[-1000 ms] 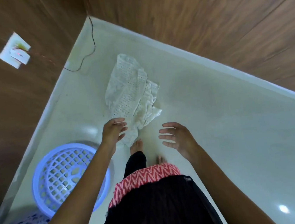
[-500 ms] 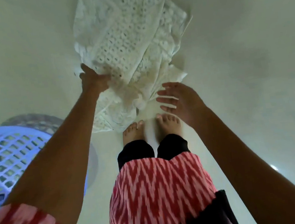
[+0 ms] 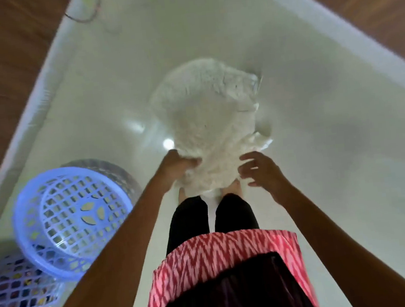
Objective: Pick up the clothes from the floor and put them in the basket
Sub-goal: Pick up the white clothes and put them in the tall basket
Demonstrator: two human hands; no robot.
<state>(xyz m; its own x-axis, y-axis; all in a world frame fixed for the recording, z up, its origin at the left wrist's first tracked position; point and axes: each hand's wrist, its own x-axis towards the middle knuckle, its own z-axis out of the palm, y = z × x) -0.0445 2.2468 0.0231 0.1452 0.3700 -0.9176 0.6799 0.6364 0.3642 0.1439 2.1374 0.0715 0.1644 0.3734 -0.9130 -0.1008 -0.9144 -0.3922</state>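
Over the pale glossy floor (image 3: 321, 139), just ahead of the feet, the left hand (image 3: 176, 165) grips a bunched white lacy cloth (image 3: 210, 117) — soft, limp, blurred — while the right hand (image 3: 261, 169) hovers loose-fingered at its edge, contact unclear. Pickup looks begun; the round lilac lattice basket (image 3: 27, 223), at left, awaits it.
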